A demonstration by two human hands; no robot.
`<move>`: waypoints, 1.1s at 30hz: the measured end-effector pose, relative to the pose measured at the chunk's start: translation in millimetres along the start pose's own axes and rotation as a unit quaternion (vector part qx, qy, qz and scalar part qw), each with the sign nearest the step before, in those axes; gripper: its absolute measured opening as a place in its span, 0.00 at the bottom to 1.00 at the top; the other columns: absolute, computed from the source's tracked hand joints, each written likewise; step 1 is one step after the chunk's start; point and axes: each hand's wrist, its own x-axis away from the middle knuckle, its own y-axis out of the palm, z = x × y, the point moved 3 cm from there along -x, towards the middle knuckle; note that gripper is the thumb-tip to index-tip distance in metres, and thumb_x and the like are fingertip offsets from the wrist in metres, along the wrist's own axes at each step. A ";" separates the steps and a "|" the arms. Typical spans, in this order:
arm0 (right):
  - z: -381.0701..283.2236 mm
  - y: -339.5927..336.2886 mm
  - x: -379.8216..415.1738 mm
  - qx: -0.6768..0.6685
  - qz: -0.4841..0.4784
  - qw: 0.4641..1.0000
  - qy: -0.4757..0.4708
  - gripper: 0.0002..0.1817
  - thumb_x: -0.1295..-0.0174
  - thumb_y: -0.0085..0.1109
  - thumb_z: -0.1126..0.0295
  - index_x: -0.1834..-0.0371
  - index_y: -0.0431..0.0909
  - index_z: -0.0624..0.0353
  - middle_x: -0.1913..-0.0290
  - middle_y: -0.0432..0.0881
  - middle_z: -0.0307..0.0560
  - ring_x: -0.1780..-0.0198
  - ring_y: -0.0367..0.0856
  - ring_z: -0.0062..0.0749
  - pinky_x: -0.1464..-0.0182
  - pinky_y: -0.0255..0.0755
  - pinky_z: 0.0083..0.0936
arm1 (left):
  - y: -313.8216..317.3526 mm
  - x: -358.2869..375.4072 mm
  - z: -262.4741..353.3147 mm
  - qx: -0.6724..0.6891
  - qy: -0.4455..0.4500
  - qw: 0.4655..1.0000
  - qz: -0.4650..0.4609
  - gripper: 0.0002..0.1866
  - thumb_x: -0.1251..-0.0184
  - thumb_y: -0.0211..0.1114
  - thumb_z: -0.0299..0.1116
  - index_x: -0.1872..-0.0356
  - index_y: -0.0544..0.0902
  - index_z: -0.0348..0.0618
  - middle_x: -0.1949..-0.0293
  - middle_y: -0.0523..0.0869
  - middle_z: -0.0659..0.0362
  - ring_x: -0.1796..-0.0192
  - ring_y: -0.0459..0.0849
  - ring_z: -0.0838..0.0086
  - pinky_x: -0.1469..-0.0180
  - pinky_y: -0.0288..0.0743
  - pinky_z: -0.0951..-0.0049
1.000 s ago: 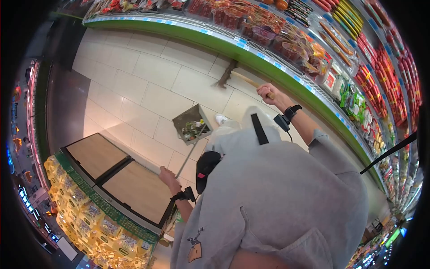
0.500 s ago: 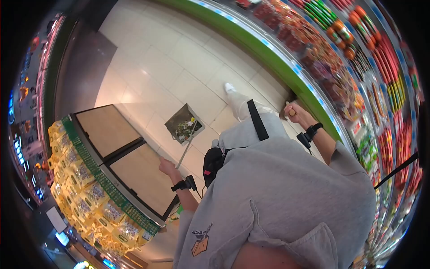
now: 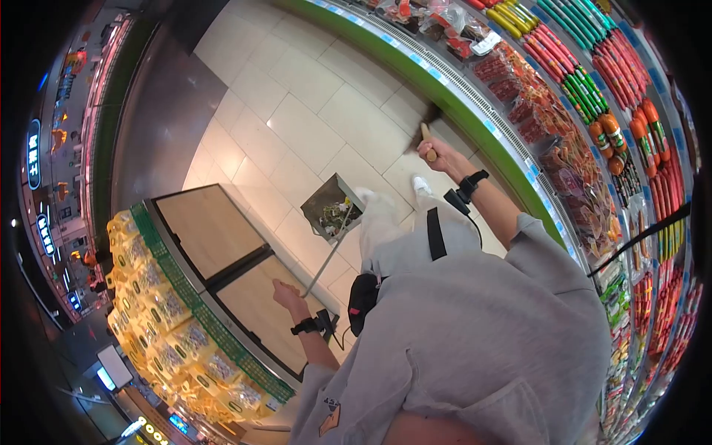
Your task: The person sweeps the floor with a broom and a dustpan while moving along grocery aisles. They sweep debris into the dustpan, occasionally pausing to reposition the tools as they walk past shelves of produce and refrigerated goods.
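Observation:
My left hand [image 3: 289, 297] is closed around the thin handle of a long-handled dustpan [image 3: 325, 191], beside the wood-panelled display stand. The dustpan rests on the floor by my leg, holding green and yellow scraps [image 3: 334, 217] and other litter. Out in front on the right, my right hand [image 3: 445, 157] grips the pale stick of a broom [image 3: 426, 133]. Its dark head is blurred and partly hidden behind the hand, close to the green shelf base. Both wrists wear black straps with small devices.
A display stand [image 3: 210, 230] with yellow bags [image 3: 170, 319] is at my left. Along the right runs a chilled shelf with a green base [image 3: 452, 104], stocked with packaged meats and sausages [image 3: 534, 111]. Pale floor tiles [image 3: 297, 111] stretch ahead between them.
My right hand has moved forward with the broom, away from my hip. One leg has stepped ahead beside the dustpan, and the view has shifted. Both hands keep their hold.

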 end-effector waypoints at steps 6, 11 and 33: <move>-37.5 15.8 -27.9 0.063 0.031 0.998 -0.007 0.13 0.45 0.44 0.81 0.84 0.58 0.56 0.88 0.61 0.30 0.90 0.60 0.10 0.90 0.57 0.07 | 55.5 -54.4 34.2 0.060 -0.017 0.997 -0.053 0.19 0.39 0.51 0.34 0.88 0.56 0.51 0.90 0.54 0.68 0.89 0.50 0.82 0.86 0.43 0.76; -38.8 -4.6 8.2 -0.001 0.011 1.000 -0.006 0.13 0.45 0.47 0.80 0.84 0.58 0.56 0.87 0.59 0.30 0.90 0.57 0.12 0.89 0.54 0.09 | 109.1 -124.4 57.4 0.058 -0.038 0.994 -0.090 0.19 0.40 0.51 0.35 0.88 0.57 0.52 0.91 0.54 0.68 0.89 0.51 0.82 0.86 0.43 0.76; -21.7 96.0 -115.3 -0.249 0.127 0.956 -0.089 0.11 0.49 0.44 0.82 0.84 0.58 0.57 0.85 0.62 0.35 0.85 0.66 0.19 0.82 0.64 0.16 | 221.7 -405.9 163.4 -0.086 -0.052 0.993 -0.059 0.19 0.39 0.49 0.40 0.87 0.56 0.50 0.91 0.57 0.64 0.91 0.56 0.75 0.89 0.47 0.73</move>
